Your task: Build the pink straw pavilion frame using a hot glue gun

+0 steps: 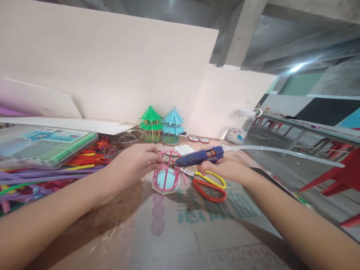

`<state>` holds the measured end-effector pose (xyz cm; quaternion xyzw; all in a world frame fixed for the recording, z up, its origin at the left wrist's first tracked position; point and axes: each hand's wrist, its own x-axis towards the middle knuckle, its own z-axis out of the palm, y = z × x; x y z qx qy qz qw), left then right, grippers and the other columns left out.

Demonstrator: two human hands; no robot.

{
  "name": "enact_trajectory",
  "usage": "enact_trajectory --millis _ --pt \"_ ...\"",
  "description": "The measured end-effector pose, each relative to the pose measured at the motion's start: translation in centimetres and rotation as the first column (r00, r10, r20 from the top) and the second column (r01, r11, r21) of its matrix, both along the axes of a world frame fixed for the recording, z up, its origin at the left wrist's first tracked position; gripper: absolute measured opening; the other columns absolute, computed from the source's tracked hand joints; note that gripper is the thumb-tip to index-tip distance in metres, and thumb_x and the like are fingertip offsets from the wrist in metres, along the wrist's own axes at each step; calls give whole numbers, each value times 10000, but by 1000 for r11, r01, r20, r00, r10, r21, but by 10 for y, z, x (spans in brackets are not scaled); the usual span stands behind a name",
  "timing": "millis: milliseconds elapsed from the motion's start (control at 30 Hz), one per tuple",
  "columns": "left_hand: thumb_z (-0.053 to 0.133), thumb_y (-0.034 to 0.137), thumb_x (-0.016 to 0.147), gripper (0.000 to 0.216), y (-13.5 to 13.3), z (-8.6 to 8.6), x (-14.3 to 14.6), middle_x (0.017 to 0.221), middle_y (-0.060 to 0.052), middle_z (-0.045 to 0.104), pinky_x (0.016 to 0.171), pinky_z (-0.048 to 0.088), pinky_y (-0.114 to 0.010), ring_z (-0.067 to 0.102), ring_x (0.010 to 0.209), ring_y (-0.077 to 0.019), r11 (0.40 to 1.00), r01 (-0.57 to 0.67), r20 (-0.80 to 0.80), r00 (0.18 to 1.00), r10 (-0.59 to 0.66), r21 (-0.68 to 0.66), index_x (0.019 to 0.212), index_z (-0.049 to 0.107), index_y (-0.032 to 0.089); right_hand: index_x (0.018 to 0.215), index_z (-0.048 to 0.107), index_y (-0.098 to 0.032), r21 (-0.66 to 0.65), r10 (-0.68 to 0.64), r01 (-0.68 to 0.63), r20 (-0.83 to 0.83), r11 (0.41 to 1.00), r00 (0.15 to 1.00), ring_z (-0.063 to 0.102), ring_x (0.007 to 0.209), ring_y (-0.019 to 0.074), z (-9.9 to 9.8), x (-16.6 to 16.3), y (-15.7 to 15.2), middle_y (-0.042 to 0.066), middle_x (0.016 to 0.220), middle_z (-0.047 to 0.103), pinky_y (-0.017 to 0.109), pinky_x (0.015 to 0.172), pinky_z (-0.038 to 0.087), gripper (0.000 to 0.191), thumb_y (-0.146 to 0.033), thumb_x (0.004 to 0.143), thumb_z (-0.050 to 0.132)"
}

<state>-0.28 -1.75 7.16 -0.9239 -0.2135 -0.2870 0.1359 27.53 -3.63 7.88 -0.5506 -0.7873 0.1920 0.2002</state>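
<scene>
My left hand (135, 162) pinches the top of a small pink straw frame (166, 176) that stands on a light blue base. My right hand (225, 168) grips a blue hot glue gun (198, 157), its nozzle pointing left at the frame's top edge. A long clear glue stick (281, 152) trails from the gun's back end to the right. Red and yellow scissors (209, 183) lie on the cardboard-covered table (180, 232) just under the gun.
Finished green (151, 123) and blue (173, 125) straw pagodas stand at the back by the white boards. Loose coloured straws (42, 176) and a plastic case (42, 144) fill the left. A clear jar (243, 125) sits back right; red chairs (334, 176) stand beyond the table edge.
</scene>
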Motion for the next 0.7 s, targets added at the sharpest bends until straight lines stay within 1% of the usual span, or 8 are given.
enact_trajectory --millis 100,167,300,433,500,567,700 --pt "493 332 979 296 0 -1 0 918 -42 720 711 492 -232 673 841 -148 1000 -21 -6 1000 21 -1 881 740 203 716 686 -225 -37 -84 86 52 996 995 674 826 235 2 -3 -3 25 800 711 302 732 534 349 -516 818 523" --pt "503 341 973 297 1 -1 -1 914 -40 714 700 482 -236 669 829 -151 999 -39 -19 999 39 -15 859 739 201 750 713 -224 -51 -124 129 90 990 988 681 841 248 4 -5 -5 32 803 722 308 744 538 352 -525 806 540" --pt "509 351 969 297 1 -1 -2 929 -48 710 708 484 -247 668 835 -160 997 -58 -41 998 56 -47 859 736 195 879 761 -263 -23 -113 115 44 993 993 693 891 253 8 -11 -9 -3 850 750 298 781 549 297 -485 791 585" --pt "498 356 973 300 0 0 -3 996 -57 715 736 497 -250 670 866 -158 994 -80 -56 996 75 -78 883 741 205 885 780 -249 -44 -161 166 89 985 983 695 917 279 7 -12 -9 23 877 762 332 799 553 394 -582 769 603" --pt "499 352 972 294 -1 0 -2 1006 -59 715 749 502 -252 670 878 -158 992 -88 -64 995 82 -85 894 743 209 872 783 -240 -47 -174 180 102 983 979 698 896 270 5 -10 -8 33 854 762 324 784 551 436 -618 768 594" --pt "502 351 970 288 -1 1 -2 1003 -61 716 758 506 -257 670 881 -162 992 -90 -70 994 84 -87 898 742 209 854 784 -242 -14 -155 156 81 988 985 698 864 254 3 -7 -6 27 805 756 305 760 549 431 -621 766 600" --pt "504 348 970 288 -1 1 -2 1026 -67 717 754 507 -265 673 888 -170 993 -87 -70 994 81 -79 895 739 200 823 783 -255 54 -46 46 4 997 999 696 806 247 -1 -3 -2 12 720 736 295 707 549 364 -581 767 632"
